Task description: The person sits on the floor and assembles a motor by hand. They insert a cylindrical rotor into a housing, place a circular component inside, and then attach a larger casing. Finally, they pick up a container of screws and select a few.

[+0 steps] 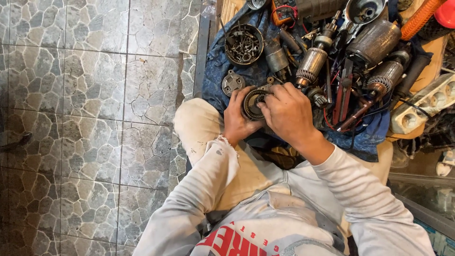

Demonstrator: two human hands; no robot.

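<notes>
Gripping a round metal gear part (pixel 252 104), left hand (pixel 238 118) and right hand (pixel 286 114) clamp it.

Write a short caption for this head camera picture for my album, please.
Both hands, left hand and right hand, hold a round metal gear part above a cluttered blue cloth.

Lighting: dim, even light is falling from above, brightest on the grey stone-patterned floor tiles (pixel 95 95). Soft shadows are pooling among the dark metal motor parts (pixel 332 52) right of those tiles. Focus is holding sharp centrally; edges are bending and softening slightly.
</notes>
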